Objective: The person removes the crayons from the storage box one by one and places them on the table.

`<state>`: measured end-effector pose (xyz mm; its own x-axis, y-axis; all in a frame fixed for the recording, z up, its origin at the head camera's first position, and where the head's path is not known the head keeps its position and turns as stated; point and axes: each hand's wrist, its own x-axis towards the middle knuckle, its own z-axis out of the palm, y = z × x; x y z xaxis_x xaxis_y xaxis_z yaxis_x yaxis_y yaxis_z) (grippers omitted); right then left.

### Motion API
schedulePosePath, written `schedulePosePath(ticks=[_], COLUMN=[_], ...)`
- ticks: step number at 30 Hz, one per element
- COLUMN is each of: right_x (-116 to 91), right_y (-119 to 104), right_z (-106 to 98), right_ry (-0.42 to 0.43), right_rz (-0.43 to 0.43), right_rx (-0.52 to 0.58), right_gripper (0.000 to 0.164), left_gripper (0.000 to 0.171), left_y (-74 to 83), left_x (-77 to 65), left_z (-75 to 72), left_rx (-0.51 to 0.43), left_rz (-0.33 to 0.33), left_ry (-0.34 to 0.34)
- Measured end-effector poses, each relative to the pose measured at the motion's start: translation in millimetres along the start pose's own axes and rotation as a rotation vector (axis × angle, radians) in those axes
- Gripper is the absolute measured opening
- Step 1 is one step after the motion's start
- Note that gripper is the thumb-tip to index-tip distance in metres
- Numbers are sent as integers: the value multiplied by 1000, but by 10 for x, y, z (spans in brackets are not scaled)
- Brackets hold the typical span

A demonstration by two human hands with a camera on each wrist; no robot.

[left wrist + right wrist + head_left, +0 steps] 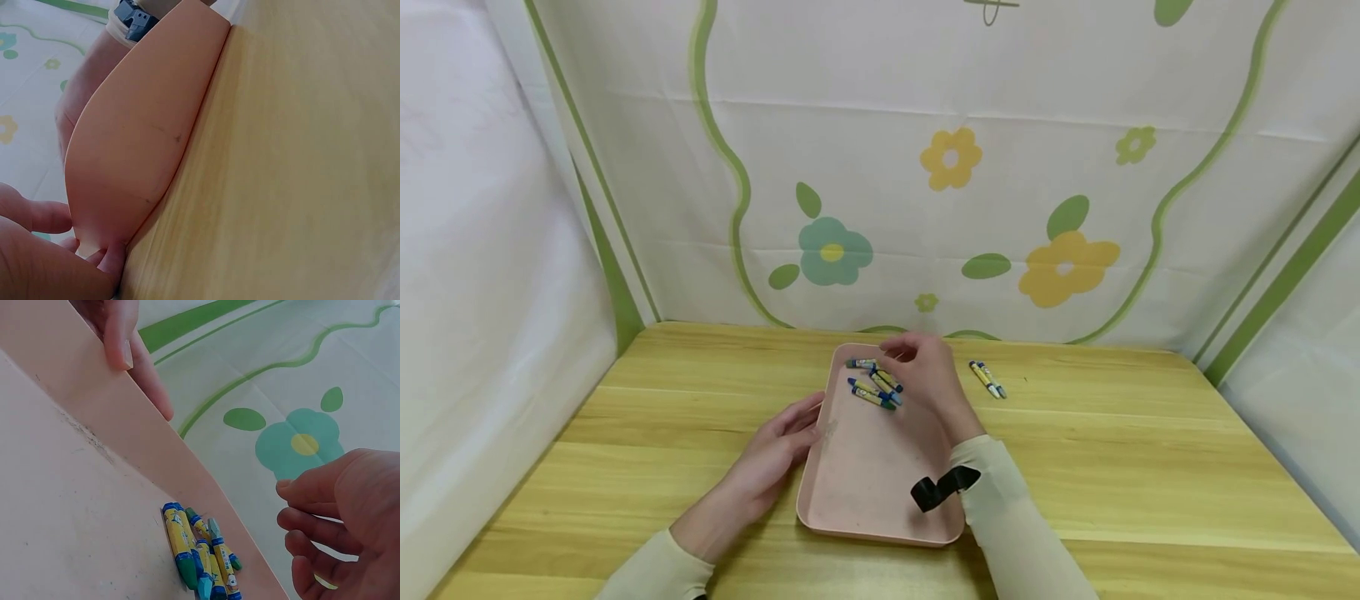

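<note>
A pink rectangular tray [880, 492] lies on the table with its long side pointing away from me. Several crayons in yellow and blue wrappers are heaped in its far part, among them a dark green crayon [180, 547] and a light blue crayon [204, 584]. My right hand [928, 379] hovers over the tray's far right corner beside the heap; its fingers are loosely bent, with nothing between them in the right wrist view. Along the tray's left wall, my left hand [771, 454] touches the outside with relaxed fingers, thumb near the rim.
Two more crayons [987, 379] lie side by side on the wooden table [1112, 467], right of the tray. A flower-printed white curtain [880, 167] hangs behind the table's far edge, with white cloth at both sides. A black camera strap [947, 487] circles my right wrist.
</note>
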<state>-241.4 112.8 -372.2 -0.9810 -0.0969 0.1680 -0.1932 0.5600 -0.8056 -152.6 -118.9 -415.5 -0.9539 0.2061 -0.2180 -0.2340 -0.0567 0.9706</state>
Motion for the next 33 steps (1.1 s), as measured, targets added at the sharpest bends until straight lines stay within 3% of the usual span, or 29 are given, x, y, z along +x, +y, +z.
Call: schedulePosePath(ticks=[7, 17, 20, 26, 33], right_x=[-33, -103, -97, -76, -95], right_y=[-81, -128, -103, -30, 38], right_z=[41, 88, 113, 180, 230], right_ry=[-26, -23, -38, -120, -157], right_rz=[8, 9, 30, 85, 105], right_rx=[-2, -205, -180, -12, -9], right_gripper=[22, 25, 25, 24, 17], left_gripper=[59, 59, 59, 59, 59], left_y=[-6, -1, 0, 1, -1], left_x=[3, -9, -6, -6, -14], left_z=[1, 2, -2, -4, -13], left_rx=[0, 2, 2, 0, 0], left_rz=[4, 3, 0, -7, 3], left_ry=[-10, -21, -15, -2, -20])
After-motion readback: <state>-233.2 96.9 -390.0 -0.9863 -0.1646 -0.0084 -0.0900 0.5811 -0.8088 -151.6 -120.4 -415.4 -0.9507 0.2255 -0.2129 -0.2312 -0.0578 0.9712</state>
